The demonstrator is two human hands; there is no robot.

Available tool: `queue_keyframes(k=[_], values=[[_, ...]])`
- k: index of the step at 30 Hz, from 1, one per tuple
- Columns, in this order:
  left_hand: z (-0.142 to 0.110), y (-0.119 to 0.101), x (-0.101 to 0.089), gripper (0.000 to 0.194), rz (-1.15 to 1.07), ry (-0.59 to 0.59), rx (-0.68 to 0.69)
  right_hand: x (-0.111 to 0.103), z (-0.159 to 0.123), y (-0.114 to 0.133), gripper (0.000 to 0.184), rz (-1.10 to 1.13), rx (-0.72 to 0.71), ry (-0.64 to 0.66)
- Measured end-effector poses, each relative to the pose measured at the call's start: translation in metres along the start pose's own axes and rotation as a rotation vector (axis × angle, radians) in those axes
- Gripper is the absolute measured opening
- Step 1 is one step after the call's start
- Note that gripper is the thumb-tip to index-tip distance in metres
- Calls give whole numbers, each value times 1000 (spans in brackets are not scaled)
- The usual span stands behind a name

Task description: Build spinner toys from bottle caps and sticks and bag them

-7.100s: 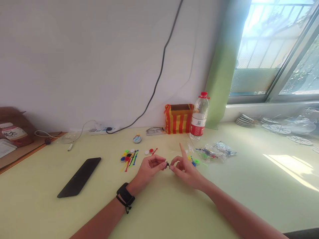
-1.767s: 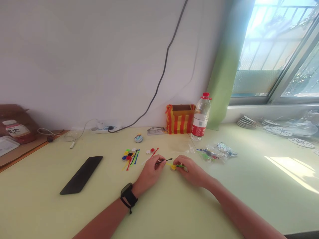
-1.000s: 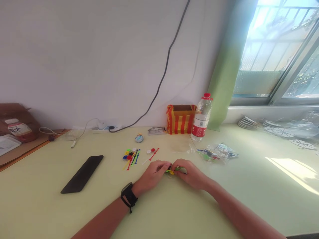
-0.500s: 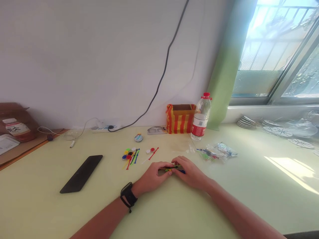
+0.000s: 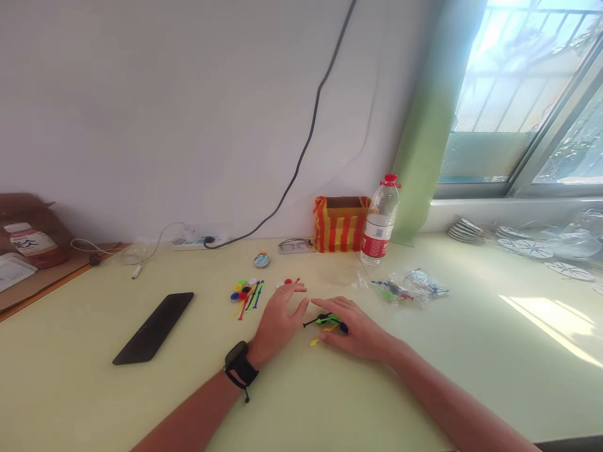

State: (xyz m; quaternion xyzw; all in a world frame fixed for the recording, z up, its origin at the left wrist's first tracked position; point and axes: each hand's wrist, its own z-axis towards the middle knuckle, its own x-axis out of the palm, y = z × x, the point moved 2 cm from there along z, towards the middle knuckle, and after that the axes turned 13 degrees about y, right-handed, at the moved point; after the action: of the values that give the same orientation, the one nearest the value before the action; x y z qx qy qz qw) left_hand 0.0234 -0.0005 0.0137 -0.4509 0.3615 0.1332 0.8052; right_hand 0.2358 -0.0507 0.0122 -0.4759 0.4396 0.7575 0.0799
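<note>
My left hand (image 5: 280, 319), with a black watch on its wrist, is open with fingers apart. It partly hides a red round cap (image 5: 287, 282) and a white one behind its fingertips. My right hand (image 5: 355, 329) rests on the table, its thumb and fingers spread around a loose group of plastic arrows. Among these are a green arrow (image 5: 325, 320), a black arrow (image 5: 311, 323), a yellow arrow (image 5: 315, 343) by the thumb and a dark blue round piece (image 5: 343, 328). Left of my left hand lies a pile of similar coloured arrows (image 5: 252, 298) and round caps (image 5: 242, 295).
A black flat slab (image 5: 154, 328) lies on the left. Clear plastic bags of coloured parts (image 5: 409, 289) are at right. Behind stand a striped box (image 5: 342, 229) and a large water bottle (image 5: 378, 226). A small round tin (image 5: 262, 260) and a power strip (image 5: 193, 243) sit near the wall.
My hands have moved apart. My left hand has let go of the plastic pieces and shifted left and away from me; arrows now show in front of my right hand, which has opened.
</note>
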Motion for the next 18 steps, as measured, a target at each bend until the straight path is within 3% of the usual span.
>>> queue_keyframes(k=[2,6,9,13,18], values=[[1,12,0,35,144,7,-7,1,1,2,44,-31,-41,35],[1,32,5,45,275,151,-83,1,4,-2,19,-96,4,11],[2,35,5,38,272,149,-85,-1,4,-10,18,-186,103,-41],[3,31,1,26,259,46,-9,-6,2,-21,22,-312,206,-99],[3,36,1,33,291,24,-36,-8,1,-30,27,-356,245,-208]])
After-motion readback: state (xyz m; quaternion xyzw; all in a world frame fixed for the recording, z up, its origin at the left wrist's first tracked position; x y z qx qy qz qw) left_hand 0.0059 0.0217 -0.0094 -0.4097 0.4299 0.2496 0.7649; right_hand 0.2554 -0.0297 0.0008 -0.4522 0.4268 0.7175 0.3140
